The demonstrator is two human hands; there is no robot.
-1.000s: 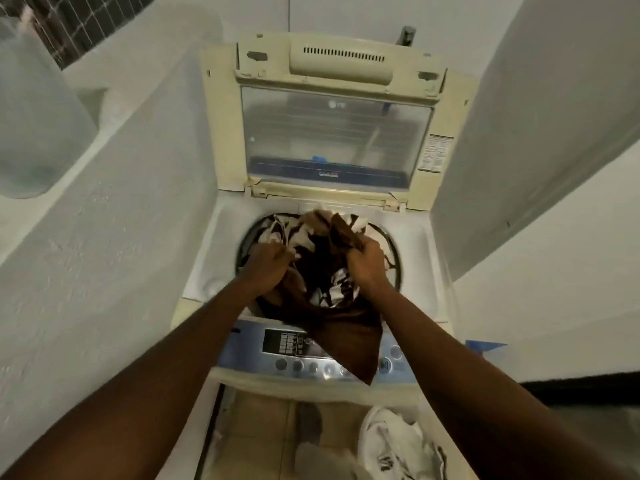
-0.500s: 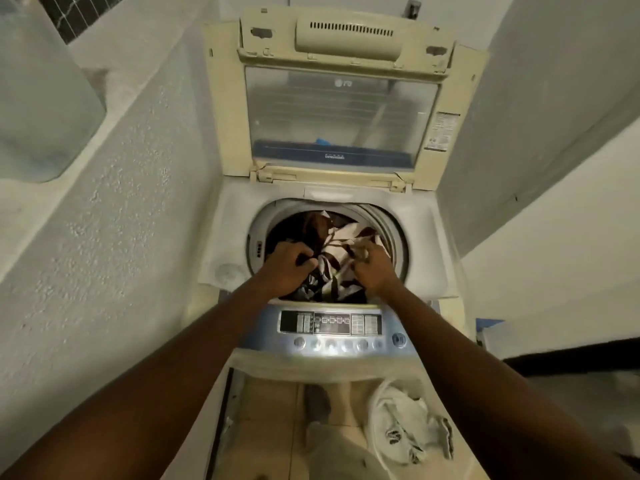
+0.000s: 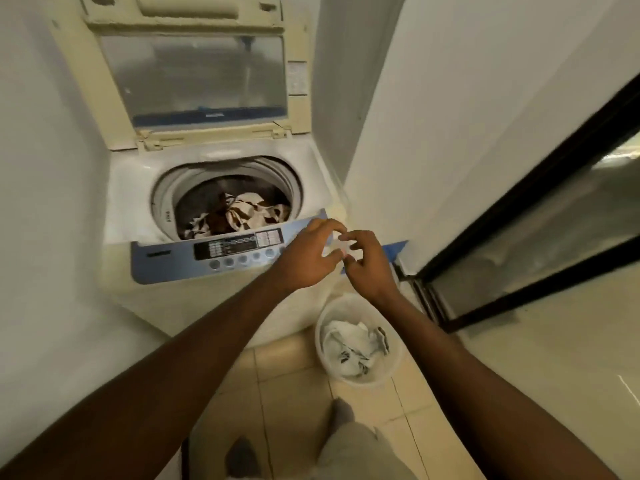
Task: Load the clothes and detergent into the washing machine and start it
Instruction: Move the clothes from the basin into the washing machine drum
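Observation:
The top-loading washing machine (image 3: 124, 202) stands with its lid (image 3: 194, 74) raised. Brown and white patterned clothes (image 3: 239, 216) lie inside the drum. Its blue control panel (image 3: 166, 261) faces me. Both hands are out of the drum, at the machine's front right corner. My left hand (image 3: 308, 256) hovers over the right end of the panel with fingers spread, holding nothing. My right hand (image 3: 365, 263) is beside it, fingertips nearly touching the left ones; something small and pale may sit between the fingers, too blurred to tell. A white laundry basket (image 3: 323, 327) on the floor holds white clothes (image 3: 353, 344).
White walls close in on the left and right of the machine. A black-framed glass door (image 3: 540, 216) runs along the right. The floor is tiled (image 3: 291, 386), and my feet and a trouser leg (image 3: 349, 452) show at the bottom.
Both hands let go of the brown and white clothes and came out of the drum to the machine's front right corner. The view shifted right and down, showing the basket.

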